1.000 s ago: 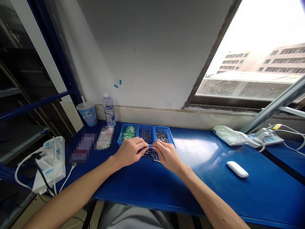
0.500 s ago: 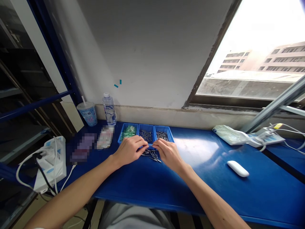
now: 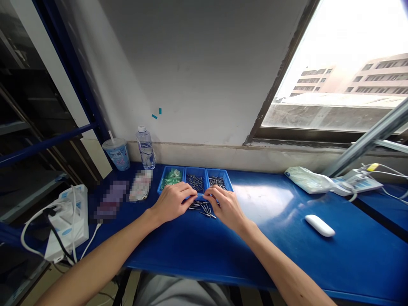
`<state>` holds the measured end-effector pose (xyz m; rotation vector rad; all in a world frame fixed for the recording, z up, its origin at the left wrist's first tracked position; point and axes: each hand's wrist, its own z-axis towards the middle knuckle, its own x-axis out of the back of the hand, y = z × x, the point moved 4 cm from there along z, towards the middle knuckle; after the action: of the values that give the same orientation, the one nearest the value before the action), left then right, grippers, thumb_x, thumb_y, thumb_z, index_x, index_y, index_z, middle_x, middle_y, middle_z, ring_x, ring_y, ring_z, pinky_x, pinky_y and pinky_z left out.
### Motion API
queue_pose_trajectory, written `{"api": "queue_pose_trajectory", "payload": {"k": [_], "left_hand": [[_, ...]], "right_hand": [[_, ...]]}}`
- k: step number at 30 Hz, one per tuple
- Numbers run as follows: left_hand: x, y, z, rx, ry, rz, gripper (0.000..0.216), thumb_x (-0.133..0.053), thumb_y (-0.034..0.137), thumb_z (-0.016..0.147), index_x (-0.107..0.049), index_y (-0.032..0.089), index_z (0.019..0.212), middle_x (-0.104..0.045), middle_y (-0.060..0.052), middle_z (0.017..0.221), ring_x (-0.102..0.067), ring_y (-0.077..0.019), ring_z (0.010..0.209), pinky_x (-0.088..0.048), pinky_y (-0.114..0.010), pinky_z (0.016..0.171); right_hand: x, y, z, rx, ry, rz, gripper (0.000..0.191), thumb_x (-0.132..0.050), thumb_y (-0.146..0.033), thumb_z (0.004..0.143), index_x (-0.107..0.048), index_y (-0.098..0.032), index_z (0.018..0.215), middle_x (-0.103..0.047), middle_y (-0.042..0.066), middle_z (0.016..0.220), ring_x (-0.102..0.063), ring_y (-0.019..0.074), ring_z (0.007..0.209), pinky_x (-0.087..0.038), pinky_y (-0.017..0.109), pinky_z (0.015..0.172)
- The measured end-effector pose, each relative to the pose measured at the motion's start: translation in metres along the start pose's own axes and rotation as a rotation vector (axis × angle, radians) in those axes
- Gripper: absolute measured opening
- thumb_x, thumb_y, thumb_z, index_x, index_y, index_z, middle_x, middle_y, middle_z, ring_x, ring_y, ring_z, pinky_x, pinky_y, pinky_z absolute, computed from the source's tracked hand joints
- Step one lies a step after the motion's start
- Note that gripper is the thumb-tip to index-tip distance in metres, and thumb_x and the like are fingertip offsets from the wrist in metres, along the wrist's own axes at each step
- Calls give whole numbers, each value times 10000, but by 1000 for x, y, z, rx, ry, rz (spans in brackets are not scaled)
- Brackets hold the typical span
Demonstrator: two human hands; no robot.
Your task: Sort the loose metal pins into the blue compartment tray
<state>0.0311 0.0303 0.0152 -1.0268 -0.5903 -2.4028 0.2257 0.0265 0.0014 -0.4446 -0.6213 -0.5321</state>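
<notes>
My left hand [image 3: 174, 199] and my right hand [image 3: 225, 204] meet in front of three small blue bins, fingertips pinched. Between them runs a thin silvery piece [image 3: 200, 194], too small to make out fully. The left bin [image 3: 162, 175] holds green packets [image 3: 172, 176]. In the middle bin [image 3: 188, 170] lie thin dark metal pins [image 3: 195, 182], and similar metal pieces [image 3: 217, 182] fill the right bin [image 3: 228, 180]. Below my fingers, several loose metal pins [image 3: 206, 211] lie on the blue table [image 3: 197, 250], partly hidden by my hands.
A lidded cup [image 3: 117, 155] and a water bottle [image 3: 145, 148] stand at the back left. Power strips with cables lie left [image 3: 68, 225] and right [image 3: 358, 182]. A white rounded case [image 3: 319, 225] and a pale packet [image 3: 307, 180] are on the right.
Both hands stay in nearly the same place, with slight finger movement. The thin piece between the fingertips shows more clearly now. The view has shifted very slightly.
</notes>
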Motion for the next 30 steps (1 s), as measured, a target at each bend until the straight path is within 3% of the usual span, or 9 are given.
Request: {"api": "queue_pose_trajectory", "payload": {"k": [9, 20, 30], "left_hand": [[-2, 0, 0, -21, 17, -10, 135, -594, 243, 1052, -713, 193, 1015, -748, -42, 952, -684, -190, 885, -533, -313, 793], [-2, 3, 0, -30, -20, -18, 138, -602, 241, 1051, -727, 194, 1015, -752, -37, 943, -689, -186, 890, -537, -304, 775], [6, -1, 3, -24, -11, 20, 186, -605, 275, 1054, -759, 199, 982, -760, -39, 946, -691, -177, 896, -541, -303, 779]], "right_hand": [[-4, 0, -2, 11, 8, 35, 168, -517, -221, 1100, -662, -211, 1016, -734, 30, 882, -676, 161, 696, -481, 276, 652], [-12, 1, -5, -5, -76, 45, 314, -406, -266, 1138, -680, -206, 998, -725, 43, 834, -659, 163, 660, -453, 280, 599], [-6, 7, -3, -4, -23, 94, 234, -481, -237, 1109, -702, -226, 1032, -761, 43, 921, -707, 173, 752, -540, 283, 690]]}}
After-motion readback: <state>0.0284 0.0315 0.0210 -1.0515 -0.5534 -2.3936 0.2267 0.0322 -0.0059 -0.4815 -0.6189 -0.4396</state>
